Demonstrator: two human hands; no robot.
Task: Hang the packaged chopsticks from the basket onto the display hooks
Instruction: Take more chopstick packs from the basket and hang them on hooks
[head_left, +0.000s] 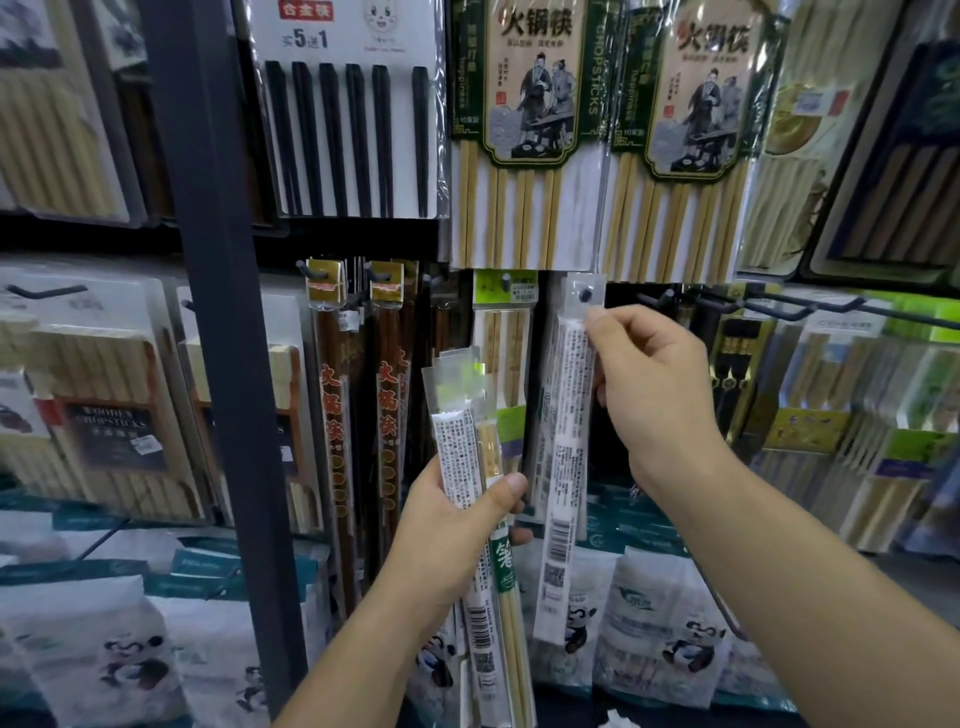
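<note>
Right hand (654, 395) is pinching a clear white-labelled chopstick pack (563, 467), steering it onto the black hook (585, 296); left hand (452, 525) is gripping spares (462, 431).

A shop aisle, seen close up at a retail display wall stocked with chopsticks. A dark metal upright post (218, 312) divides the racks. Right of the post, the upper row holds a carded pack of black chopsticks (348, 130) with a "5" and "1" offer printed on top. Beyond it are bamboo chopstick packs (524, 156) with green illustrated labels. Below these, still right of the post, black display hooks (769, 310) carry sealed packets. Among them are brown chopsticks with gold header cards (332, 395) and a slim chopstick packet (563, 467) bearing a barcode. Left of the post hang boxed wooden chopstick sets (104, 415). Lowest, on both sides of the post, sit panda-printed bags (670, 634).
</note>
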